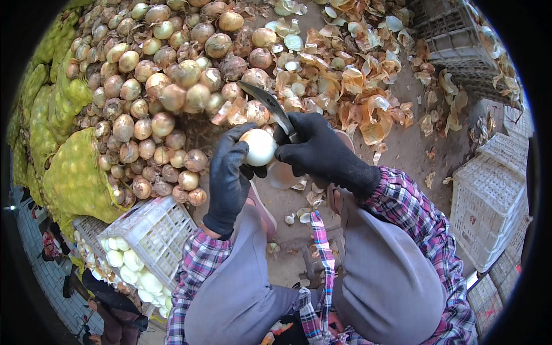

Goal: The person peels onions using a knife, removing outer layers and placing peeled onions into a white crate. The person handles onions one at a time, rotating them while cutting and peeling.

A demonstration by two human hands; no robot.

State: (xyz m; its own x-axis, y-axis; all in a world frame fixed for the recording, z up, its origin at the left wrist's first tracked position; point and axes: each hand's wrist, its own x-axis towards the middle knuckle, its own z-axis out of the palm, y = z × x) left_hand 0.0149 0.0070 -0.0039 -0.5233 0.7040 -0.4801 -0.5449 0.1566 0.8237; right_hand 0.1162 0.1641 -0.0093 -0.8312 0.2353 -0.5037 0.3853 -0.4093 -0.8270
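Between my hands is a peeled white onion point(258, 147), held in the fingers of my left hand point(228, 172), which wears a black glove. My right hand point(321, 151), gloved the same way, grips a knife point(269, 103) with a curved metal blade pointing up and to the left. The fingers of my right hand are close to the onion's right side; whether they touch it I cannot tell. A piece of pale onion skin point(282, 174) shows just below the onion. Unpeeled brown onions point(172, 97) lie in a large heap beyond my left hand.
Loose onion skins point(362, 82) cover the ground ahead. Yellow mesh sacks point(77, 177) line the left side. A white plastic crate point(151, 233) of peeled onions stands by my left knee. Further crates point(487, 189) stand at the right, and a dark crate point(457, 43) at the upper right.
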